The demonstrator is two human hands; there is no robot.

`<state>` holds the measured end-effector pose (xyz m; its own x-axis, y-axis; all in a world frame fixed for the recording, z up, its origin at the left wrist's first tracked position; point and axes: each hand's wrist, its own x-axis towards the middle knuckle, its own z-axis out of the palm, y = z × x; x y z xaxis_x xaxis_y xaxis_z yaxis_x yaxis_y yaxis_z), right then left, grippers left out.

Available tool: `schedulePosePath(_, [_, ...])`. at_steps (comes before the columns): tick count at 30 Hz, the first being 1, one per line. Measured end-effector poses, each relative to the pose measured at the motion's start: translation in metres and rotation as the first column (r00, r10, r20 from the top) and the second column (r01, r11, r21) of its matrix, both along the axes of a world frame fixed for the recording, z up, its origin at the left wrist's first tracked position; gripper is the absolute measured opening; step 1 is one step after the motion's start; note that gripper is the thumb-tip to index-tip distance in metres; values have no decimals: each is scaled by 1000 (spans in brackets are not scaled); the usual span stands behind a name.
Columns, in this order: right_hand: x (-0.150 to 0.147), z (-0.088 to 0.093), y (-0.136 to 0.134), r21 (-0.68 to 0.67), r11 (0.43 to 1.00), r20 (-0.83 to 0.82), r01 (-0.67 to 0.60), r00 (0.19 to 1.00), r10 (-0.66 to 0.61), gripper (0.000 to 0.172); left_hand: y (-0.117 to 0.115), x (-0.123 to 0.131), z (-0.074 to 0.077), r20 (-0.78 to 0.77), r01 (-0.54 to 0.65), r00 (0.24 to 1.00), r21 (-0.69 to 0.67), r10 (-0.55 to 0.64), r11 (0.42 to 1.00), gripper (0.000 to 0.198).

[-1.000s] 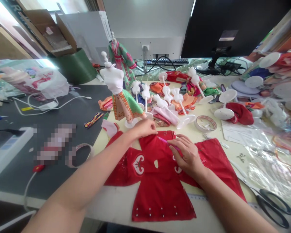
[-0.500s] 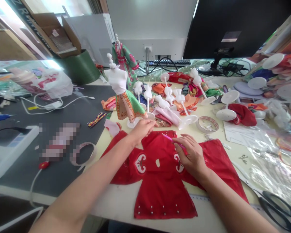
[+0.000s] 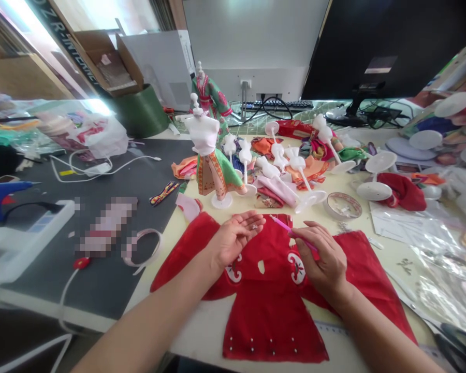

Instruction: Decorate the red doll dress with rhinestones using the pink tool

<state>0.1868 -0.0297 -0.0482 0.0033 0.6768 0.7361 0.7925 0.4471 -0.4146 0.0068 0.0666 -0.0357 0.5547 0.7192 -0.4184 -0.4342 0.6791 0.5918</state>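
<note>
A red cloth garment piece [image 3: 274, 311] lies flat, with white scroll motifs, a small hole in its middle and a row of pearl-like beads along the lower edge. Over its upper part my left hand [image 3: 238, 234] is turned palm up with its fingers stretched out, and tiny silvery pieces [image 3: 255, 226] lie on the fingers. My right hand [image 3: 323, 252] grips a slim pink pen-like tool [image 3: 281, 224]; its pale tip points up and left, a short way from the left fingertips. What sits on that tip is too small to tell.
Behind the cloth stand a white dress-form figure [image 3: 204, 133] in a green-orange skirt and several toppled ones. Tape rolls [image 3: 344, 205] lie right and left. Black-handled scissors [image 3: 456, 342] rest at lower right. A blue glue gun [image 3: 5, 199] is at far left.
My left hand has turned from closed fingers to an upturned palm, showing the tiny pieces. The pink tool stays in my right hand. The whole view has shifted slightly.
</note>
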Motion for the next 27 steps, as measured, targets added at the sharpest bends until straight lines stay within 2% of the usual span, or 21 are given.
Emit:
schedulePosePath(4, [0, 0, -1, -6, 1000, 14, -14, 1000, 14, 25, -3, 2, -4, -58, 9, 998, 17, -8, 1000, 35])
schedulePosePath(10, [-1, 0, -1, -21, 999, 15, -43, 999, 43, 29, -10, 2, 1, -86, -1, 996, -11, 0, 1000, 24])
schedulePosePath(17, [-3, 2, -5, -20, 998, 11, -63, 998, 63, 30, -10, -1, 0, -60, -45, 997, -59, 42, 997, 28])
schedulePosePath(27, [-6, 4, -8, -4, 996, 37, -84, 996, 84, 31, -9, -1, 0, 16, -29, 999, -100, 31, 995, 26])
